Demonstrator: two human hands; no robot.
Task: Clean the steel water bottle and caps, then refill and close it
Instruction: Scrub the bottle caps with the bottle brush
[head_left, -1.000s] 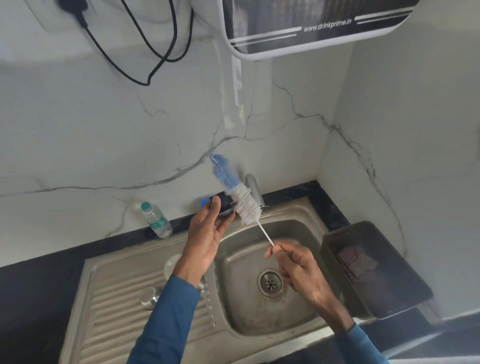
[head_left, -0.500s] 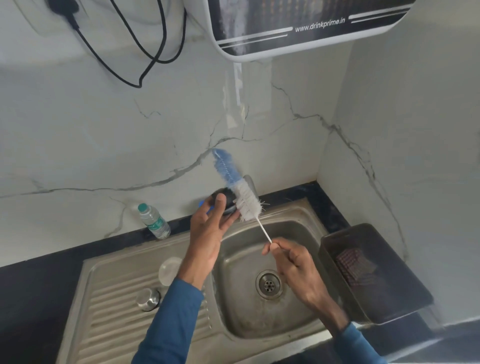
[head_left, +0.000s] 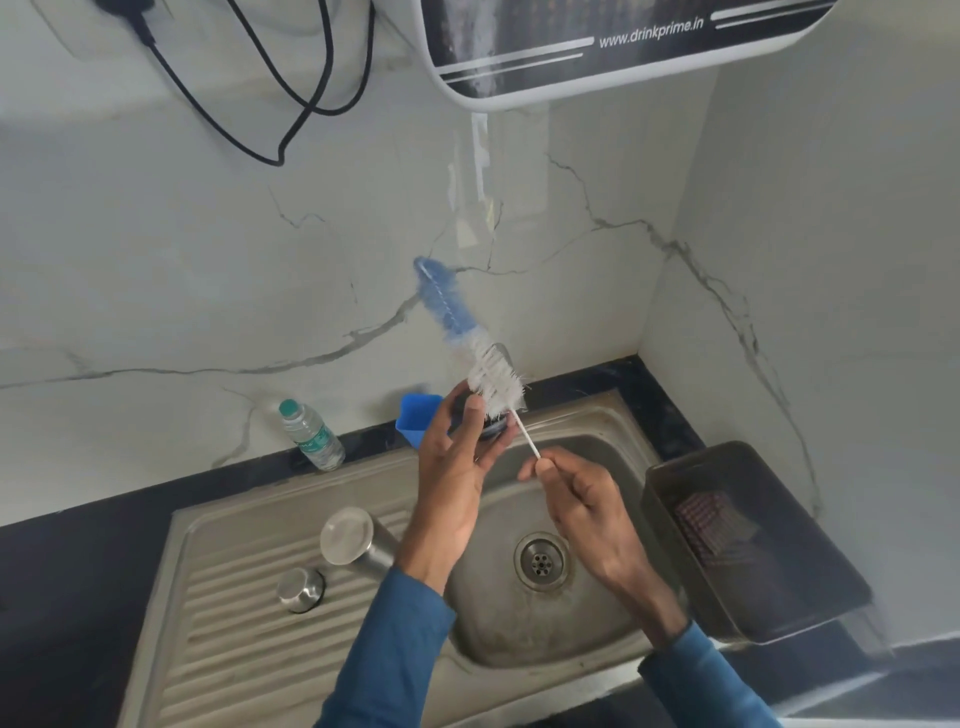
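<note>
The left hand (head_left: 453, 480) is raised over the back rim of the sink (head_left: 574, 413), its thumb and fingers (head_left: 474, 418) curled round a dark round cap (head_left: 491, 427). The right hand (head_left: 589, 506), just beside it, pinches the thin white handle of a bottle brush (head_left: 493, 382) between thumb and fingertips. The white bristles touch the cap, and the blue tip slants up and away toward the wall.

Below and to the left of the left fingers, the steel bottle (head_left: 350, 540) lies on its side on the ribbed drainboard. One end is hidden behind the left wrist, and a small steel cap (head_left: 300, 588) sits just beside it. The basin under both hands holds only its drain (head_left: 540, 560).

Right of the right fingers, a dark tray (head_left: 779, 587) holds a scrub pad (head_left: 711, 525). Behind the left fingers stands a blue container (head_left: 415, 415). Farther left on the tabletop (head_left: 78, 571) is a plastic water bottle (head_left: 311, 436).
</note>
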